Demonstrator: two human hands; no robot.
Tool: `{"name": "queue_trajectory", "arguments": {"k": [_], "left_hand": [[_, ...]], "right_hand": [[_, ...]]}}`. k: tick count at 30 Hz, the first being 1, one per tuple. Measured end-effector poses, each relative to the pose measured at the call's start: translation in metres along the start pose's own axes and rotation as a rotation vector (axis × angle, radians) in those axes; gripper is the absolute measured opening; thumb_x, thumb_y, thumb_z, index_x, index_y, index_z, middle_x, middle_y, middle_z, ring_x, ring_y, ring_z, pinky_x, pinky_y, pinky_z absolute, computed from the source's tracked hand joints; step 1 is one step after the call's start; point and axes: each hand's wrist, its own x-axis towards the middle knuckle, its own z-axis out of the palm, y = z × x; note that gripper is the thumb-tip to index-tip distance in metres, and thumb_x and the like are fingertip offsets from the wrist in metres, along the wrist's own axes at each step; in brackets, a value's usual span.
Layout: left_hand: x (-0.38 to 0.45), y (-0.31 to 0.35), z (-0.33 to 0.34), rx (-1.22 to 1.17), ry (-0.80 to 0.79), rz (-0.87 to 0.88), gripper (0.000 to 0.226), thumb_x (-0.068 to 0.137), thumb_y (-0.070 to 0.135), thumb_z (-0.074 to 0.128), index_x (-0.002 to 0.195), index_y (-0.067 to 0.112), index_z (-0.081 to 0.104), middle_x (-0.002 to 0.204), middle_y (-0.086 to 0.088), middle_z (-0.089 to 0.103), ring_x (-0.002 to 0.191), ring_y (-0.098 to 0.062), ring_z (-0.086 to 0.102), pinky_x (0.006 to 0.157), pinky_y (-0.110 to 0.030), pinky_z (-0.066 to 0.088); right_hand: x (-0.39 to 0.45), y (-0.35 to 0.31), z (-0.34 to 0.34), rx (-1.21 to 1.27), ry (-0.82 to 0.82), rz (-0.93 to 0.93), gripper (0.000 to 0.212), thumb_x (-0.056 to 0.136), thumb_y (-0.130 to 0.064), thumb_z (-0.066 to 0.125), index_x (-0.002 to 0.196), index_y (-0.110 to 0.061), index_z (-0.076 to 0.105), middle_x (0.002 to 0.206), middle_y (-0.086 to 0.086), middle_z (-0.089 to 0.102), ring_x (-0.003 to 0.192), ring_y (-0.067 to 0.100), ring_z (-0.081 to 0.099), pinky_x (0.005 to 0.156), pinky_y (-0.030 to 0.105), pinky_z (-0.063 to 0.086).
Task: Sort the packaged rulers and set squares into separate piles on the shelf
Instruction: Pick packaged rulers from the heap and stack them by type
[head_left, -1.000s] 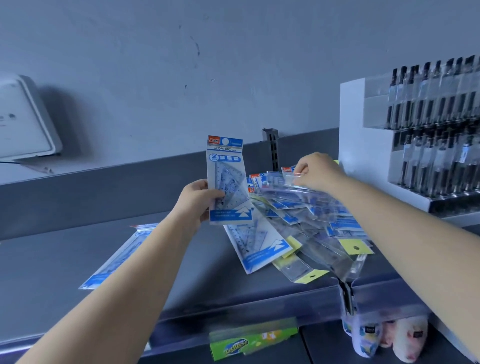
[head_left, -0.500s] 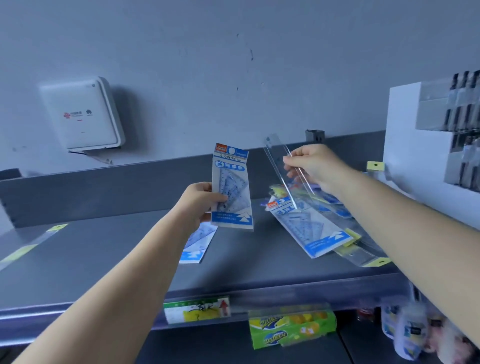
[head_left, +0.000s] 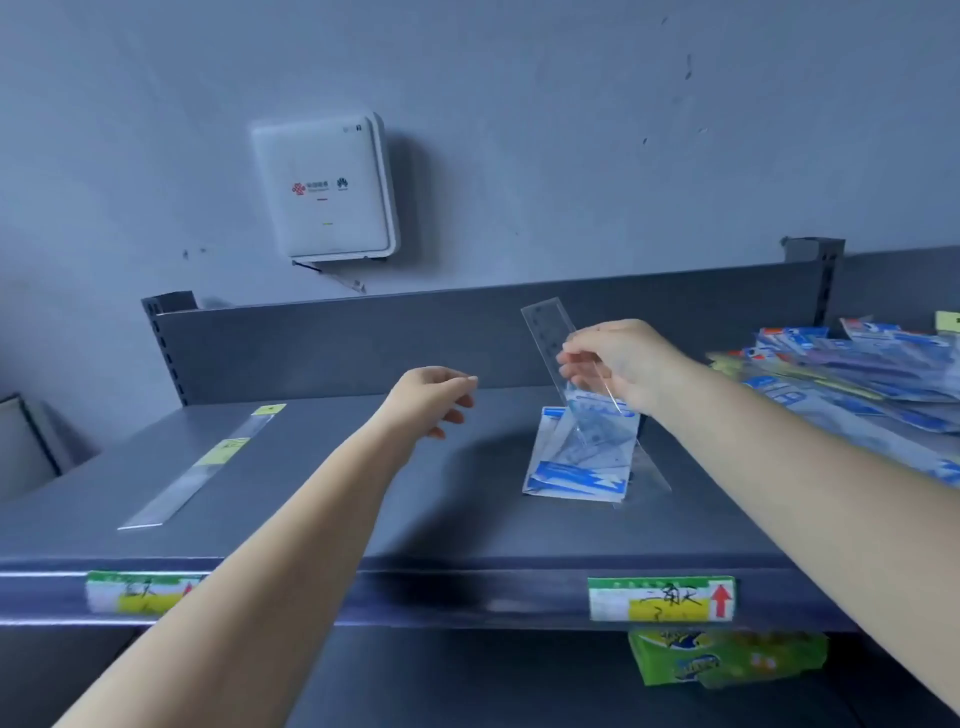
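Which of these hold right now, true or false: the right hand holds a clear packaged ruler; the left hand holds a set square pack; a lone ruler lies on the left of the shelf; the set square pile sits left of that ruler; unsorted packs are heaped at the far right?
1. The right hand holds a clear packaged ruler. True.
2. The left hand holds a set square pack. False: it holds nothing, fingers loosely curled.
3. A lone ruler lies on the left of the shelf. True.
4. The set square pile sits left of that ruler. False: it lies to its right.
5. Unsorted packs are heaped at the far right. True.
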Motion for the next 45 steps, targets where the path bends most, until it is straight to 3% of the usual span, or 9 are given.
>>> {"name": "queue_trajectory", "arguments": {"k": [8,11,18,22,24,27,31,38,45], "left_hand": [[0.0,-0.055,-0.112,0.185,0.107,0.019,0.009,0.089,0.019,0.056,0.092,0.017,0.064,0.079,0.005,0.062,0.066,-0.01,0.053,0.052,-0.017,0.04],[-0.001,-0.081,-0.167,0.324,0.229,-0.017,0.017,0.086,0.018,0.057,0.101,0.015,0.065,0.084,0.004,0.062,0.073,-0.014,0.055,0.066,-0.023,0.04],[-0.002,-0.129,-0.246,0.586,0.335,-0.078,0.025,0.088,0.019,0.055,0.112,0.014,0.061,0.095,0.003,0.058,0.083,-0.018,0.053,0.073,-0.025,0.038],[0.001,-0.137,-0.253,0.713,0.333,-0.071,0.031,0.089,0.022,0.052,0.118,0.016,0.058,0.107,0.001,0.06,0.091,-0.02,0.054,0.08,-0.029,0.042],[0.003,-0.135,-0.249,0.807,0.32,-0.049,0.032,0.09,0.024,0.051,0.12,0.018,0.057,0.114,0.001,0.06,0.102,-0.021,0.055,0.084,-0.03,0.042],[0.008,-0.125,-0.233,0.943,0.298,0.017,0.031,0.09,0.027,0.049,0.12,0.02,0.056,0.119,0.001,0.06,0.108,-0.023,0.056,0.086,-0.031,0.043],[0.017,-0.098,-0.197,1.072,0.292,0.123,0.027,0.089,0.025,0.049,0.114,0.018,0.058,0.115,-0.001,0.062,0.106,-0.027,0.055,0.084,-0.032,0.039],[0.024,-0.035,-0.093,1.166,0.236,0.324,0.023,0.088,0.019,0.045,0.107,0.015,0.058,0.108,-0.002,0.061,0.105,-0.026,0.051,0.08,-0.031,0.032],[0.012,0.022,0.03,1.182,0.151,0.513,0.023,0.088,0.022,0.045,0.107,0.013,0.055,0.108,-0.002,0.058,0.105,-0.025,0.05,0.079,-0.031,0.031]], "right_hand": [[0.017,0.012,0.138,0.174,-0.099,0.154,0.011,0.085,0.01,0.05,0.079,0.001,0.054,0.076,0.013,0.054,0.062,0.019,0.06,0.046,0.02,0.055],[0.021,0.021,0.194,0.15,-0.141,0.191,0.01,0.085,0.011,0.052,0.091,0.003,0.055,0.083,0.015,0.054,0.062,0.02,0.061,0.048,0.022,0.056],[0.026,0.031,0.304,0.111,-0.249,0.202,0.045,0.085,0.01,0.056,0.129,0.005,0.045,0.081,0.012,0.057,0.063,0.019,0.065,0.07,0.028,0.058],[0.033,0.035,0.323,-0.265,-0.243,0.147,0.024,0.088,-0.004,0.058,0.111,0.001,0.054,0.092,0.009,0.053,0.092,0.026,0.059,0.077,0.035,0.053],[0.035,0.037,0.316,-0.689,-0.207,-0.02,0.014,0.086,-0.009,0.057,0.098,0.0,0.058,0.097,0.011,0.058,0.09,0.028,0.057,0.072,0.031,0.048],[0.038,0.035,0.295,-1.112,-0.181,-0.265,0.032,0.083,-0.007,0.051,0.114,-0.003,0.061,0.118,0.011,0.063,0.105,0.027,0.062,0.071,0.029,0.046],[0.027,0.021,0.245,-1.55,-0.136,-0.553,0.026,0.087,-0.012,0.046,0.11,-0.015,0.057,0.111,0.002,0.058,0.099,0.024,0.054,0.067,0.029,0.035],[0.0,0.008,0.128,-1.871,-0.018,-0.667,0.02,0.09,-0.017,0.041,0.108,-0.015,0.05,0.106,0.003,0.05,0.089,0.023,0.04,0.071,0.032,0.028],[-0.027,0.007,-0.001,-2.012,0.088,-0.625,0.026,0.09,-0.021,0.044,0.115,-0.016,0.047,0.115,0.003,0.048,0.103,0.023,0.047,0.071,0.032,0.028]]}}
